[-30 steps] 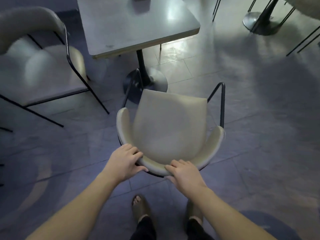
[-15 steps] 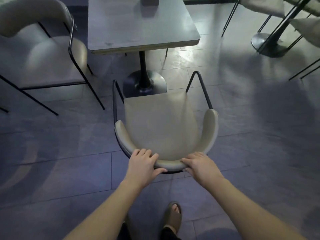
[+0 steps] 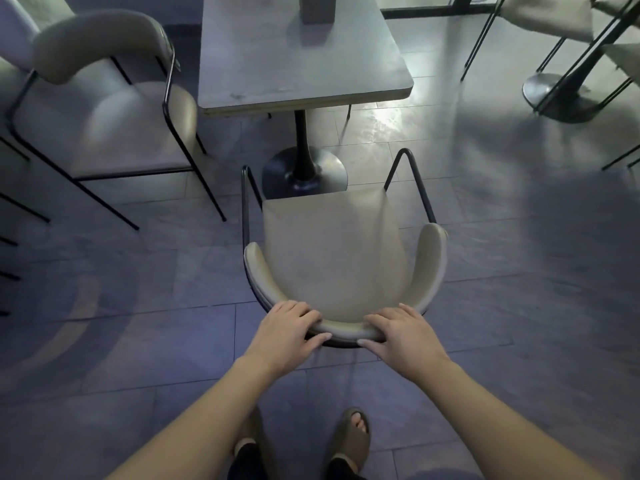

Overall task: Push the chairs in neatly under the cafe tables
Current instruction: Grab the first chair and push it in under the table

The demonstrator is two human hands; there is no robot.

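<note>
- I have the cream chair [image 3: 332,251] by its curved backrest: my left hand [image 3: 287,336] is clamped on the rim left of centre, fingers over the top and thumb underneath, and my right hand [image 3: 401,336] grips it the same way right of centre.
- Against the table [image 3: 298,53], the chair has swung round over the last second. It sat skewed, its seat front pointing off to one side; now the seat front faces the table squarely and lies just short of the round pedestal base [image 3: 304,173].
- The chair is not yet under the table: its seat is wholly on my side of the near table edge, with open floor between them.
- I read that as the aligning done and the straight push left to do.
- The two black arm loops stand either side of the pedestal base, so the base should pass between the front legs, though motion blur keeps me from judging the clearance.
- A second chair [image 3: 114,116], left of the table, is turned away from it and looks unpushed.
</note>
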